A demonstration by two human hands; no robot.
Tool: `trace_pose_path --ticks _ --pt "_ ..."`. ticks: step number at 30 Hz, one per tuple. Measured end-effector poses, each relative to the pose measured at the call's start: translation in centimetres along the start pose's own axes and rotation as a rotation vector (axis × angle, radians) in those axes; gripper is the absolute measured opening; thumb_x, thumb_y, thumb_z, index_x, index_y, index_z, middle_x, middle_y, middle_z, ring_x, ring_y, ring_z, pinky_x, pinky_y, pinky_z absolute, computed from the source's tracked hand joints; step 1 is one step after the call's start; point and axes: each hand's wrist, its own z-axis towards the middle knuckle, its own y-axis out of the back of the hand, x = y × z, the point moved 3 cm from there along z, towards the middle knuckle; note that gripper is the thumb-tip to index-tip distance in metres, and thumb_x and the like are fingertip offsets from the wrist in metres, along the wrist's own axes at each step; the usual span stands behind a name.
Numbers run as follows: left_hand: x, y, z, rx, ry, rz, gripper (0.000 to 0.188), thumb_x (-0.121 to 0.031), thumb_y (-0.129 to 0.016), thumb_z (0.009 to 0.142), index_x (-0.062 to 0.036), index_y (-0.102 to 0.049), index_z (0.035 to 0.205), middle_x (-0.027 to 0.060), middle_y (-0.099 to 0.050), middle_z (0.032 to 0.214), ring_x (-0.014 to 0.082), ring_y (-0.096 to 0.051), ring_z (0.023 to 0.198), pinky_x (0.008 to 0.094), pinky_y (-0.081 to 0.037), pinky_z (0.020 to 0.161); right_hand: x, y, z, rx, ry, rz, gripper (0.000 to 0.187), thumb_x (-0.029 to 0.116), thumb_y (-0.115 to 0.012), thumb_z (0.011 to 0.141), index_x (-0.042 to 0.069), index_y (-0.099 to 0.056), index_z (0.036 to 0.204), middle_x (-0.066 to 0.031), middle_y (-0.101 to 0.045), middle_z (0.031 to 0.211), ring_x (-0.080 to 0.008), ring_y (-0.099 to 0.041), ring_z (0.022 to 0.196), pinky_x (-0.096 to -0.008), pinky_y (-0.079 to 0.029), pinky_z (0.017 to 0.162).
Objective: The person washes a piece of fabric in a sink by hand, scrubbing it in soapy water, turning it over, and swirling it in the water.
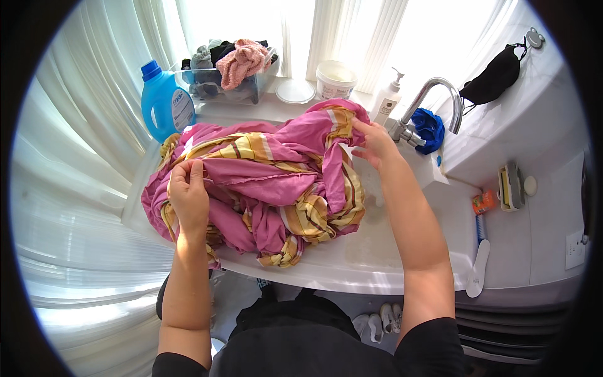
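A large pink cloth (260,179) with yellow striped bands, like bedding, lies bunched up over the left part of the white sink (383,264). My left hand (190,195) is closed on a fold at the cloth's left side, thumb and fingers pinched together. At the upper right end of the cloth, my right hand (377,144) grips its edge, with the lower fingers somewhat apart. Part of that grip is hidden by the fabric. The cloth's lower edge hangs over the front rim of the sink.
Behind the cloth stand a blue detergent bottle (166,103), a clear bin (220,88) of clothes, a round lid (295,92), a white tub (336,80) and a pump bottle (385,103). A curved faucet (433,88) rises at right. A white brush (478,270) lies on the right rim.
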Motion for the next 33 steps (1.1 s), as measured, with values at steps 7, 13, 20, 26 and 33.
trace_pose_path --ticks 7,13,20,26,33 --pt "2.2 2.2 2.4 -0.099 0.198 -0.038 0.021 -0.024 -0.054 0.099 -0.0027 -0.058 0.100 0.0014 -0.058 0.076 0.0078 -0.051 0.059 0.0213 -0.043 0.054 -3.4 1.4 -5.4 0.098 0.301 -0.521 0.069 0.037 -0.074 0.080 -0.001 -0.049 0.132 -0.0182 -0.054 0.130 -0.0293 -0.048 0.124 -0.0390 -0.043 0.099" --pt "0.5 2.3 3.4 -0.023 0.145 -0.215 0.021 -0.022 -0.057 0.098 -0.0007 -0.057 0.100 0.0040 -0.060 0.082 0.0101 -0.057 0.067 0.0233 -0.050 0.062 -6.5 1.6 -9.3 0.113 0.445 -0.863 0.036 0.023 -0.073 0.083 -0.001 -0.065 0.108 -0.0127 -0.071 0.096 -0.0193 -0.067 0.089 -0.0344 -0.052 0.081" --pt "-4.0 6.2 6.3 0.042 -0.149 0.283 0.019 -0.019 -0.060 0.096 -0.0004 -0.060 0.090 0.0036 -0.062 0.085 0.0095 -0.057 0.072 0.0248 -0.050 0.068 -10.7 6.4 -9.9 0.310 0.210 -0.501 0.028 0.010 -0.072 0.080 0.003 -0.066 0.107 -0.0084 -0.071 0.092 -0.0144 -0.066 0.087 -0.0313 -0.051 0.079" --pt "1.0 11.4 5.8 0.185 -0.233 0.954 0.017 -0.014 -0.066 0.087 0.0009 -0.061 0.092 0.0157 -0.063 0.092 0.0318 -0.059 0.085 0.0393 -0.047 0.078 -6.6 6.4 -10.9 0.321 0.140 -0.934 0.044 0.029 -0.079 0.074 0.005 -0.067 0.109 -0.0103 -0.067 0.098 -0.0238 -0.064 0.091 -0.0367 -0.051 0.082" --pt "-8.1 -7.5 1.2 0.528 -0.753 0.701 0.032 -0.013 -0.069 0.080 -0.0013 -0.064 0.110 0.0161 -0.064 0.107 0.0342 -0.059 0.101 0.0422 -0.046 0.090 -1.4 -5.7 -5.3 -0.138 1.016 -0.949 0.026 0.023 -0.074 0.078 0.005 -0.069 0.096 -0.0143 -0.066 0.099 -0.0302 -0.061 0.098 -0.0409 -0.047 0.087"
